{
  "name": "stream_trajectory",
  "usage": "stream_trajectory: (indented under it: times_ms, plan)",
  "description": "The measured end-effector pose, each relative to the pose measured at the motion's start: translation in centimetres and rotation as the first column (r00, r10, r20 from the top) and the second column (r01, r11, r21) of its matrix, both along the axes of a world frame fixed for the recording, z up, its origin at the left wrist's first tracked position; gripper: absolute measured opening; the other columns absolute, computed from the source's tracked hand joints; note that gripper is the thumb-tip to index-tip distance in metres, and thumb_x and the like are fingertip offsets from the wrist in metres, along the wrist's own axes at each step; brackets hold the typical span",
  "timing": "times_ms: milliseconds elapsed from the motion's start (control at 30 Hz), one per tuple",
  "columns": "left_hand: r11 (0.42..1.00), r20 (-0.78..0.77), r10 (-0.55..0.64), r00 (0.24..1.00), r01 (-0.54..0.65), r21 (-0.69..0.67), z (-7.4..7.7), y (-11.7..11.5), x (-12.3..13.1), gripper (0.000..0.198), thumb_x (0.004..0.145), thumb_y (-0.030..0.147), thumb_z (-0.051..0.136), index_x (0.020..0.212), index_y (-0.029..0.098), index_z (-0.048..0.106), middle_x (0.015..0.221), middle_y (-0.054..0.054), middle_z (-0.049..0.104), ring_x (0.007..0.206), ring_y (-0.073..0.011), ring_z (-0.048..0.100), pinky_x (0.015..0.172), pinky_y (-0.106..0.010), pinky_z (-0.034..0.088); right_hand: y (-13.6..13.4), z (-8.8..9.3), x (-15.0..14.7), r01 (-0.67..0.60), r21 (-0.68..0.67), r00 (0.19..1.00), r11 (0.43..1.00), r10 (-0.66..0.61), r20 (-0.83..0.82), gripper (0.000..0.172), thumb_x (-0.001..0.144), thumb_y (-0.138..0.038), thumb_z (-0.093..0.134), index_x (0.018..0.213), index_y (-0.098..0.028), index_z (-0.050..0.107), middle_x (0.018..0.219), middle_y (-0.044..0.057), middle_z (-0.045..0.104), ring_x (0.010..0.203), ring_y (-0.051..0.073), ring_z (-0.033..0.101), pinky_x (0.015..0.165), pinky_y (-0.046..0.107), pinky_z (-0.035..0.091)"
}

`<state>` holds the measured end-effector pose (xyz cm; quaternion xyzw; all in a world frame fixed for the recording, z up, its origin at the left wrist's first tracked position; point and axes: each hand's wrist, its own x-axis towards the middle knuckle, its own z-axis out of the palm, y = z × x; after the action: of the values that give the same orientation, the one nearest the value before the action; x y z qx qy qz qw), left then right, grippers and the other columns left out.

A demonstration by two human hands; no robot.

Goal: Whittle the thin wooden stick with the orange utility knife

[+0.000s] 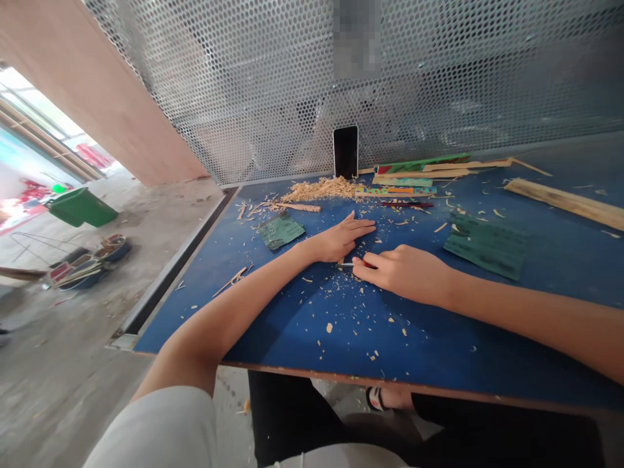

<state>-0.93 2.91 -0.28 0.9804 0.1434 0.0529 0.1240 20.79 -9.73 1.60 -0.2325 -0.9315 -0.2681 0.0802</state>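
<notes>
My left hand [341, 237] lies palm down on the blue tabletop [292, 318], its fingers stretched out to the right. A small brownish piece, too small to name, shows just below its edge. Close beside it, my right hand [400, 273] is closed around a small carving knife [347, 264]. The thin blade points left, towards the left hand; a bit of red handle shows, and the rest is hidden in the fingers. Pale wood chips [329, 327] are scattered around and below both hands.
A phone [346, 153] stands against the perforated metal screen [253, 97], behind a heap of shavings [322, 189]. Wood strips [424, 174] lie at the back. Green sandpaper sheets [281, 230] [487, 247] flank the hands. A plank [565, 200] lies right; a green bin [82, 207] is on the floor.
</notes>
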Motion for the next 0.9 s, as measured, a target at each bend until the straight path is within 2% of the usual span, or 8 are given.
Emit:
stream_trajectory:
  times_ms: [167,367,600,733,900]
  plan:
    - [1.000,-0.016,0.005,1.000,-0.005,0.011,0.3,-0.2,0.0,0.066,0.100,0.012,0.029,0.166,0.014,0.031,0.174,-0.012,0.032,0.165,-0.0203,0.019,0.137,-0.052,0.000,-0.3,-0.3,0.5,-0.001,0.007,1.000,1.000,0.001,-0.025,0.035,0.092,0.000,0.052,0.124,-0.013,0.060,0.087,0.001,0.068,0.051,0.013,0.056,0.053,0.033,0.027]
    - [0.999,-0.013,0.035,0.999,-0.035,0.041,0.3,-0.4,0.1,0.067,0.097,0.008,0.032,0.164,0.013,0.033,0.173,-0.013,0.035,0.165,-0.0199,0.022,0.137,-0.053,0.003,0.0,-0.6,0.1,-0.005,0.008,1.000,1.000,0.005,-0.009,0.032,0.092,-0.001,0.053,0.119,-0.014,0.061,0.086,0.001,0.067,0.052,0.012,0.055,0.053,0.033,0.025]
    - [0.999,-0.012,0.017,1.000,-0.016,0.039,0.4,-0.4,0.1,0.066,0.098,0.010,0.032,0.164,0.013,0.035,0.173,-0.012,0.035,0.164,-0.0197,0.023,0.137,-0.051,0.001,-0.4,-1.2,1.0,-0.004,-0.010,1.000,1.000,0.004,-0.008,0.036,0.092,-0.002,0.054,0.125,-0.013,0.060,0.089,0.001,0.068,0.056,0.014,0.059,0.054,0.033,0.031]
    - [0.998,-0.009,0.039,0.999,-0.039,0.056,0.3,-0.4,0.2,0.068,0.096,0.009,0.034,0.164,0.015,0.036,0.172,-0.010,0.036,0.164,-0.0190,0.024,0.137,-0.051,0.003,0.2,-1.3,1.9,-0.073,0.023,0.996,0.997,0.074,-0.051,0.027,0.097,-0.004,0.050,0.119,-0.015,0.062,0.092,0.003,0.071,0.058,0.013,0.060,0.054,0.031,0.033]
    - [0.995,-0.010,0.052,0.999,-0.051,0.085,0.0,-0.4,0.3,0.065,0.097,0.009,0.033,0.162,0.013,0.040,0.172,-0.010,0.037,0.163,-0.0166,0.025,0.137,-0.046,0.003,0.9,-0.9,2.0,-0.138,0.068,0.984,0.988,0.144,-0.107,0.026,0.104,-0.007,0.044,0.118,-0.014,0.064,0.095,0.005,0.073,0.064,0.012,0.061,0.057,0.028,0.037]
